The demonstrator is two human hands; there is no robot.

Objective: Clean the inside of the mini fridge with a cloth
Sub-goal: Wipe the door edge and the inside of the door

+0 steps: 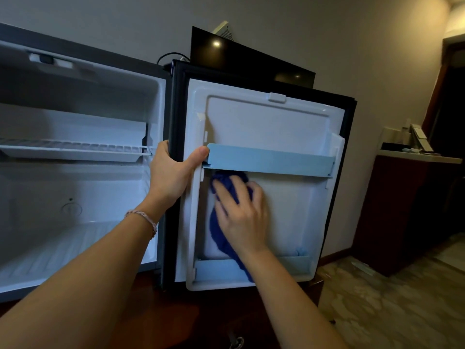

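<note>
The mini fridge (83, 187) stands open on the left, its white interior holding a wire shelf (75, 148). Its door (297, 127) is swung wide to the right, showing a white liner and a pale blue upper door shelf (271, 159). My left hand (173, 172) grips the door's hinge-side edge, thumb on the blue shelf's end. My right hand (241, 212) lies flat on a dark blue cloth (219, 238), pressing it against the liner just under the blue shelf. The cloth hangs down to the lower door shelf (297, 264).
A black screen (239, 61) leans behind the door against the wall. A dark wooden counter (407, 197) with small items on top stands at the right. Patterned floor (390, 298) lies beneath. The fridge sits on a dark wood surface (163, 318).
</note>
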